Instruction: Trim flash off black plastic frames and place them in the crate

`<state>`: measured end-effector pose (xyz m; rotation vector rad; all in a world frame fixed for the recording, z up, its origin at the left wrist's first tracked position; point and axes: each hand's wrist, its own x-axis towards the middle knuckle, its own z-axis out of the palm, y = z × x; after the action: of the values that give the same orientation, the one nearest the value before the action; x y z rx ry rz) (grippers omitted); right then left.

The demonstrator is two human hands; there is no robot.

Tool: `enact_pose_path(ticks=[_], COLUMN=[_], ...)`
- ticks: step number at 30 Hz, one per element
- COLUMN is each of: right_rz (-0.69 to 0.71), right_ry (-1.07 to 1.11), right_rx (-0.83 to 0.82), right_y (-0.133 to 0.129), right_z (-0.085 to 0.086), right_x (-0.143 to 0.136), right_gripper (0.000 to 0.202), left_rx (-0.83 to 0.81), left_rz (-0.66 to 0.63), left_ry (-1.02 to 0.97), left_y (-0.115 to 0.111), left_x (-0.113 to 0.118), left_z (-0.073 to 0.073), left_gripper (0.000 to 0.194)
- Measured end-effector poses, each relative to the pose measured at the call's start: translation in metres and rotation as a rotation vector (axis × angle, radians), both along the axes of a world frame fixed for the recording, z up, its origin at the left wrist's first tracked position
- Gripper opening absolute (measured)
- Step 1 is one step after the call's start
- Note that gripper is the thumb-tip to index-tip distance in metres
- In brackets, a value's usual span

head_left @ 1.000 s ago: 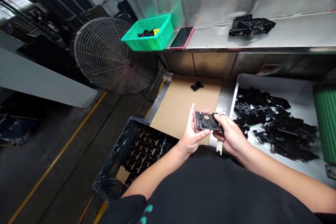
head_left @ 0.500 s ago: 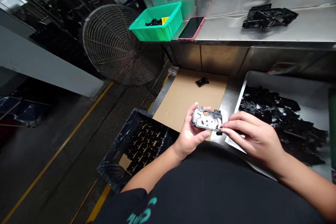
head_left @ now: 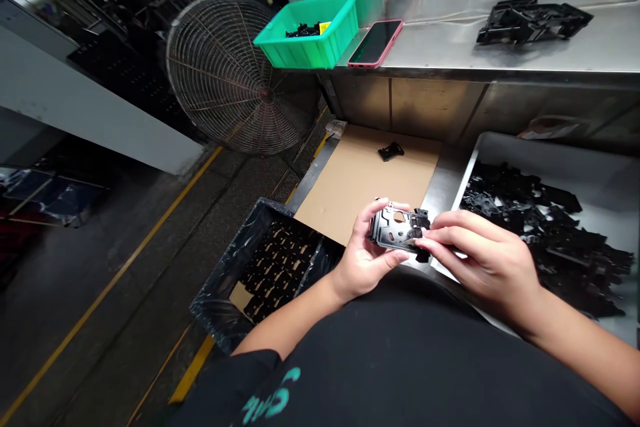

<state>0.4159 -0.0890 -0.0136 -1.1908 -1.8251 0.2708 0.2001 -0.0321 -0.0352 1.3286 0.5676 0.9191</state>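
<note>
A small metal-faced part with black edges is held over the near edge of the cardboard sheet. My left hand grips it, fingers behind the far edge and thumb along the near edge. The fingertips of my right hand are pinched together at the part's right end; whatever lies between them is too small to make out. Farther back on the cardboard lies a single black piece.
On the right, a white tray holds a heap of black parts. At lower left is a lined bin of black parts. The shelf carries a green box, a phone and black assemblies. A fan stands at left.
The held part has tilted, and its metal face looks darker. My right fingertips have shifted slightly over its right end. The whole view has moved a little, so the surroundings sit farther right.
</note>
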Motion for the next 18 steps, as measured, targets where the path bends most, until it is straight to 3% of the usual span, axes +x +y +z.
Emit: enact_pose_path(ticks=[18], right_rz=[0.035], right_ry=[-0.073], right_rx=[0.046], right_y=[-0.0056], right_z=[-0.0096], right_x=[0.0039], right_gripper=[0.012], left_rx=[0.027], left_rz=[0.0], left_ry=[-0.026], left_y=[-0.0038], left_x=[0.0016], left_z=[-0.0041], left_gripper=[0.074])
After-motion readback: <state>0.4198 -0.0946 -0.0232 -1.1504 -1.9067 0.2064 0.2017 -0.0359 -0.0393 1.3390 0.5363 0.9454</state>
